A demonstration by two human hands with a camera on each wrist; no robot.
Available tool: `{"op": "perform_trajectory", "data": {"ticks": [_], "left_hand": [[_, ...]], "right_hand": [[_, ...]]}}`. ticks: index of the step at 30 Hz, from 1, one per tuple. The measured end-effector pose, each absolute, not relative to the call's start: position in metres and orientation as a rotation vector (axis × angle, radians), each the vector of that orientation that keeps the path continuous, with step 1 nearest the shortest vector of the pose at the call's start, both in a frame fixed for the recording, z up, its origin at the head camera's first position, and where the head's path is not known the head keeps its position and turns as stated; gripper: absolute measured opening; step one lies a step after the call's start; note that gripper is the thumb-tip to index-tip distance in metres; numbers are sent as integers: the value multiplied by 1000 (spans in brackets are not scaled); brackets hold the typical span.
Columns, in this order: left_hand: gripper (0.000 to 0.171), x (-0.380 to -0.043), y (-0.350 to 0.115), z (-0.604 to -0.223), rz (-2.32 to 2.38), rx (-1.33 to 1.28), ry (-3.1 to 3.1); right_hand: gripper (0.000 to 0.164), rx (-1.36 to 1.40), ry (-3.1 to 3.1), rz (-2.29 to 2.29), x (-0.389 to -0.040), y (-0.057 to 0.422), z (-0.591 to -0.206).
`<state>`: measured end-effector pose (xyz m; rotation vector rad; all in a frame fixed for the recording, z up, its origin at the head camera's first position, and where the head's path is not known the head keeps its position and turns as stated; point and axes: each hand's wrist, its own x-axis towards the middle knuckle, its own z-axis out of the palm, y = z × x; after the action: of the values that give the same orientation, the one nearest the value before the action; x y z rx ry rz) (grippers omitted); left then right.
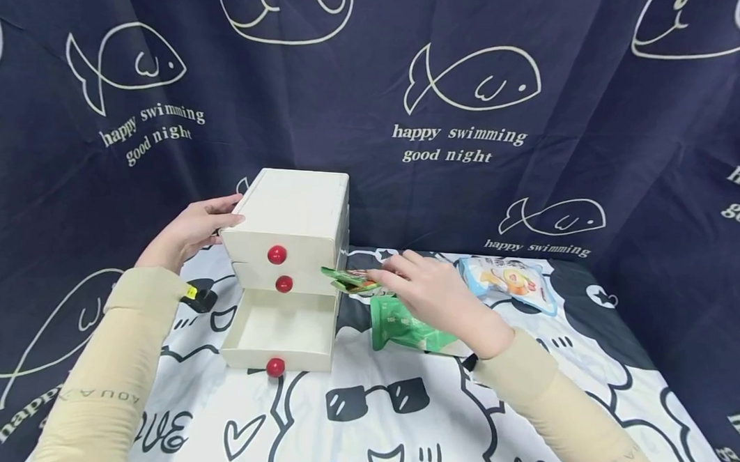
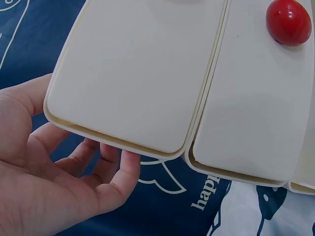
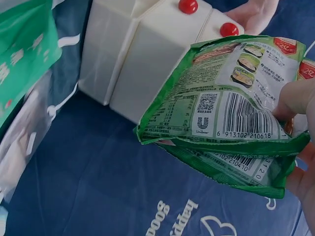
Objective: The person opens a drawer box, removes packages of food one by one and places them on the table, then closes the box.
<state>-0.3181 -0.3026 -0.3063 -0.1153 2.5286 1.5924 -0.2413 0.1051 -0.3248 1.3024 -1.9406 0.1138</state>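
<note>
A white drawer cabinet [image 1: 296, 203] with red round knobs stands on the table cloth, its bottom drawer [image 1: 277, 360] pulled out and its upper two drawers closed. At the cabinet's upper left side rests my left hand [image 1: 189, 230], its fingertips against the side wall in the left wrist view. My right hand [image 1: 438, 301] pinches two green seasoning packets [image 3: 197, 108] stacked together, printed with barcodes. In the head view, the packets overlap the cabinet's right edge, higher than the open drawer.
A green bag [image 1: 402, 327] lies below my right hand, partly hidden by it. Farther right is a light blue and white snack bag [image 1: 508, 280]. A dark curtain [image 1: 326, 110] with fish drawings hangs behind the cabinet.
</note>
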Motion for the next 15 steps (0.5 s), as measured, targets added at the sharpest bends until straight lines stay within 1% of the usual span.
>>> {"op": "perform_trajectory", "data": {"ticks": [3, 10, 15], "left_hand": [[77, -318, -302, -308, 1581, -116, 2537], [78, -318, -302, -308, 1581, -120, 2541], [79, -318, -303, -308, 1594, -124, 2532]], "right_hand": [[34, 1295, -1958, 139, -241, 116, -326], [31, 1260, -1979, 151, -242, 136, -327], [32, 1223, -2000, 141, -242, 151, -325]]}}
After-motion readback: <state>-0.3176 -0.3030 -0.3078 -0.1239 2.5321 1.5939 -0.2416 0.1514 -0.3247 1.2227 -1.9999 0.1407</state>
